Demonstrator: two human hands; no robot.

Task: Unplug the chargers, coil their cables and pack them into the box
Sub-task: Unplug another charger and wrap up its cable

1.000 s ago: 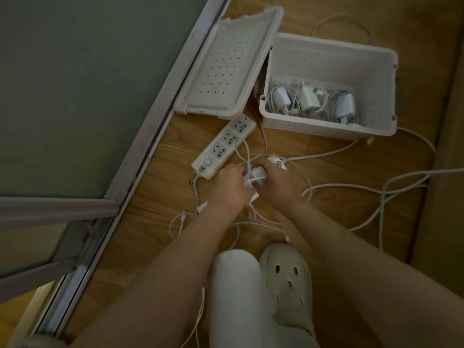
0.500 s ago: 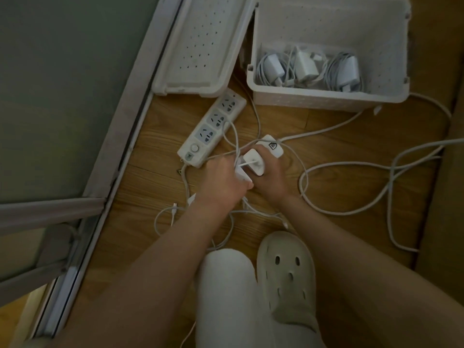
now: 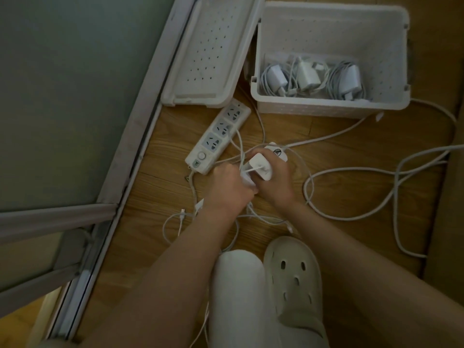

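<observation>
I count three coiled white chargers (image 3: 307, 76) already in white perforated plastic box (image 3: 331, 108). Right hand (image 3: 277, 178) grasps white square charger brick (image 3: 262, 169). Left hand (image 3: 229, 188) clenched on its thin white cable (image 3: 251, 168). White power strip (image 3: 218, 139) sockets empty. Coiling and packing left.

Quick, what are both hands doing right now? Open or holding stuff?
Left hand: closed, pinching the charger cable.
Right hand: closed, gripping the white charger.
</observation>
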